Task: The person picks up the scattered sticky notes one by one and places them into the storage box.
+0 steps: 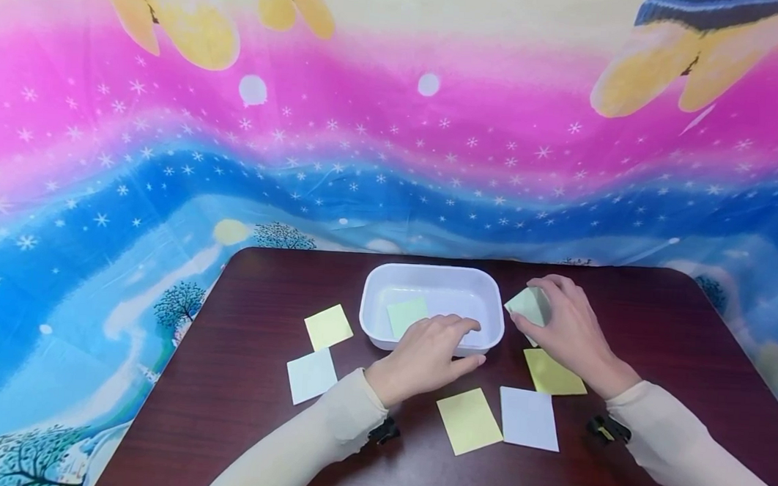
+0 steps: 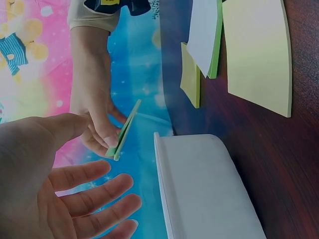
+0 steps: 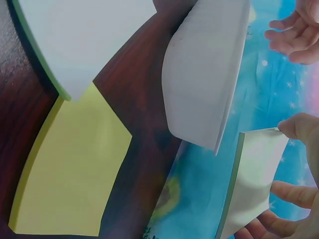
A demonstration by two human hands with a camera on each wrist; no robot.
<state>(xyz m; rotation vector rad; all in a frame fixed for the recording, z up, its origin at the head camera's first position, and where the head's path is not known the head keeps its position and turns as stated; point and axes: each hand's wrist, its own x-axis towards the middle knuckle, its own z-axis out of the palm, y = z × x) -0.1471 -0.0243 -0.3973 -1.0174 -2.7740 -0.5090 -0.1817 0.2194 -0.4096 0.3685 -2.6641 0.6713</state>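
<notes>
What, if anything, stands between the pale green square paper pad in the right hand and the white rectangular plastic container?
Nothing visible stands between the pad and the container except its raised wall. The left hand is over the container's near side, outside that gap.

A long cream sleeve [image 1: 302,440] is at the bottom middle, with a little black gadget [image 1: 384,430]. The matching sleeve [image 1: 688,449], lower right, has a black-and-yellow gadget [image 1: 609,429].

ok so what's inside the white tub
A pale green pad lies in the white tub, left of its middle. The left hand blocks part of the near side, so anything behind it there can't be seen.
</notes>
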